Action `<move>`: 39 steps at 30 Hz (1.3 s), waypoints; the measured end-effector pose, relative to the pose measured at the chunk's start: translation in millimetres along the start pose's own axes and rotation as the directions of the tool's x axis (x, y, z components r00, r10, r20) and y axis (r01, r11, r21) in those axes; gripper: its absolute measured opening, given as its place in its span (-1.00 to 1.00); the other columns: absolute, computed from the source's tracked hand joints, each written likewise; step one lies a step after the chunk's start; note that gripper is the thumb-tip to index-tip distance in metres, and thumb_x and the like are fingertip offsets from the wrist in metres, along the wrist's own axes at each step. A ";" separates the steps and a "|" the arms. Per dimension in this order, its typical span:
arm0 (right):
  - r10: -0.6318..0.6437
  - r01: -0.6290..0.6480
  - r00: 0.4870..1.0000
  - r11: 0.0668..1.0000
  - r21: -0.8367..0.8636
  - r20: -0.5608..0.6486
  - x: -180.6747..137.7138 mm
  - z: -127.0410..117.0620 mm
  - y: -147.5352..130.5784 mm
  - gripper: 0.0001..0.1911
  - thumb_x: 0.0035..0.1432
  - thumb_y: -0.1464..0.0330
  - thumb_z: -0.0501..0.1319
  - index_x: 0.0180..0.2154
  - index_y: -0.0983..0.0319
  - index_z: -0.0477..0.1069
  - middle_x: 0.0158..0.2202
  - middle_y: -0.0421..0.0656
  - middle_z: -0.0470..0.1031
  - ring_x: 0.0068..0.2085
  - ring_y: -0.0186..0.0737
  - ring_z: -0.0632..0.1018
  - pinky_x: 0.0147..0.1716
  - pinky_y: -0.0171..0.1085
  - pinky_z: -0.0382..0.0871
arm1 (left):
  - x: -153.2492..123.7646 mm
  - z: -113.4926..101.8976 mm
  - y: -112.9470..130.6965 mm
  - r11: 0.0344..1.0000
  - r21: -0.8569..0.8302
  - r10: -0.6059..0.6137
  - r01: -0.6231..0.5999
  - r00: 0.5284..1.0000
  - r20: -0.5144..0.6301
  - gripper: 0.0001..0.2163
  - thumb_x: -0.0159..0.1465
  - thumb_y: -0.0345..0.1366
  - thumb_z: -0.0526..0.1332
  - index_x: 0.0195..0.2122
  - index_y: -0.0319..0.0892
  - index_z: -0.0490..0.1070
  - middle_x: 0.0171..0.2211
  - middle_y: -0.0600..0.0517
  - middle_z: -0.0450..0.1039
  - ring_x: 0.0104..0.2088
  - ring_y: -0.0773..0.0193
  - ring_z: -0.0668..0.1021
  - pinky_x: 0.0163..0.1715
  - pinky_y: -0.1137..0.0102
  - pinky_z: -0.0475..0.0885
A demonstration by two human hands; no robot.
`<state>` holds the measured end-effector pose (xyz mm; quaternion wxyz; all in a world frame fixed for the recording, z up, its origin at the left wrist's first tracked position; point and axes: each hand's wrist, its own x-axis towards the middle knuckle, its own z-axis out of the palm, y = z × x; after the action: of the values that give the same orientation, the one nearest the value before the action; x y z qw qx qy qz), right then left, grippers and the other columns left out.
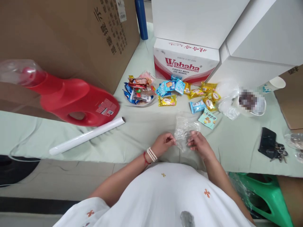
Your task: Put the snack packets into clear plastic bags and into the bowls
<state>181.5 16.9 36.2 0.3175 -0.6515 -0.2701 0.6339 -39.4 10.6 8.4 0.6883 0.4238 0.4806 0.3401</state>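
Both hands are at a clear plastic bag [186, 126] near the front edge of the cloth-covered table. My left hand [164, 142], with a beaded bracelet at its wrist, pinches the bag's left edge. My right hand [198, 142] has its fingers curled on the bag's right side. Just beyond the bag lie a green snack packet [207, 119] and a blue packet [197, 106]. Behind them are several yellow snack packets [209, 102] and some light blue ones [170, 87]. Farther left, a clear bowl [144, 104] is heaped with wrapped snacks.
A red jug [78, 97] lies at the left beside a white roll [87, 135]. A Wahaha carton [187, 61] and a large brown box [71, 41] stand behind. On the right are a black pouch [267, 143] with keys [280, 153], a paper cup [276, 83] and a green stool [272, 192].
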 end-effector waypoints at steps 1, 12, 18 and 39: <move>-0.013 0.014 1.000 0.999 -0.030 0.023 -1.8 2.2 0.2 -0.32 -0.11 -0.04 0.50 -0.06 0.15 0.37 -0.43 -0.25 0.45 -0.44 -0.25 0.49 -0.55 -0.33 0.37 | 0.8 0.7 -1.3 0.999 0.031 0.034 -0.034 0.999 -0.011 -0.65 0.13 0.01 0.44 -0.43 -0.19 0.46 -0.43 0.03 0.55 -0.37 0.29 0.56 -0.27 0.36 0.47; -0.159 0.191 0.963 0.972 -0.137 0.219 -4.7 -19.8 4.2 -0.55 0.01 -0.02 0.44 -0.31 0.23 0.52 -0.49 -0.25 0.38 -0.46 -0.33 0.37 -0.43 -0.32 0.30 | 2.8 -32.6 6.7 0.951 -0.202 -0.247 0.233 0.968 -0.047 -0.48 0.01 0.16 0.47 -0.36 -0.18 0.35 -0.40 0.05 0.56 -0.50 0.33 0.60 -0.50 0.44 0.45; -0.234 0.257 0.954 0.960 -0.110 0.186 -8.9 0.2 7.2 -0.56 0.07 -0.03 0.42 -0.31 0.21 0.50 -0.46 -0.24 0.36 -0.42 -0.31 0.37 -0.44 -0.33 0.33 | -5.0 -24.4 7.3 0.945 -0.055 -0.325 0.321 0.942 -0.079 -0.46 0.12 0.27 0.29 -0.43 -0.20 0.37 -0.53 -0.01 0.55 -0.72 0.41 0.42 -0.71 0.49 0.07; -0.119 0.165 0.973 0.957 -0.237 0.196 -14.0 -63.4 1.3 -0.53 0.09 -0.08 0.39 -0.28 0.19 0.49 -0.49 -0.27 0.32 -0.54 -0.40 0.25 -0.60 -0.38 0.13 | -29.8 -82.4 30.7 0.989 -0.138 -0.052 0.047 0.998 -0.035 -0.70 0.05 -0.12 0.47 -0.51 -0.18 0.40 -0.28 -0.03 0.52 -0.29 0.29 0.52 -0.31 0.43 0.42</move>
<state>244.0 1.0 44.0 0.2513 -0.6055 -0.4221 0.6262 -128.7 18.2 32.8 0.7146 0.3569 0.4796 0.3632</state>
